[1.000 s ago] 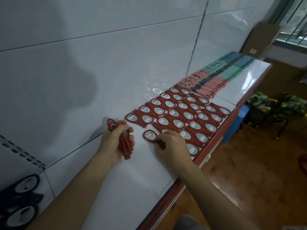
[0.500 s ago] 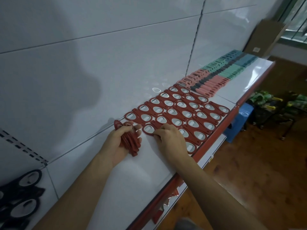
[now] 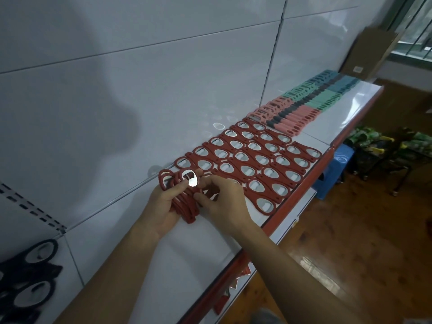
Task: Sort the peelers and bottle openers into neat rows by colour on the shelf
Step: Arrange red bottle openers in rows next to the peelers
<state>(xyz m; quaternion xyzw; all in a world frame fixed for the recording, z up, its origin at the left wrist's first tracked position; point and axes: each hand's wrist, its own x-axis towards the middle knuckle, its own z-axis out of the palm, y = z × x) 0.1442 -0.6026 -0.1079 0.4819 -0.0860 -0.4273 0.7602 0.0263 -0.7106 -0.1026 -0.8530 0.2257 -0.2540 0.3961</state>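
Evidently mid-laying: the top opener (image 3: pixel 189 179) sat on a red stack (image 3: pixel 185 208) above the shelf (image 3: pixel 187 253). The left hand (image 3: pixel 163 206) clamped the stack and the right hand (image 3: pixel 224 202) pinched the top opener. Next it needed aligning at the rows' (image 3: pixel 257 157) 7 o'clock end. I counted roughly twenty-seven laid; the stack was uncountable. Three black openers (image 3: pixel 30 277) lay at 8 o'clock.

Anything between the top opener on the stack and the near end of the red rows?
Nothing visible does. The right hand pinches the top red opener on the stack in the left hand, right beside the near end of the red rows; only the hands cover part of the shelf there.
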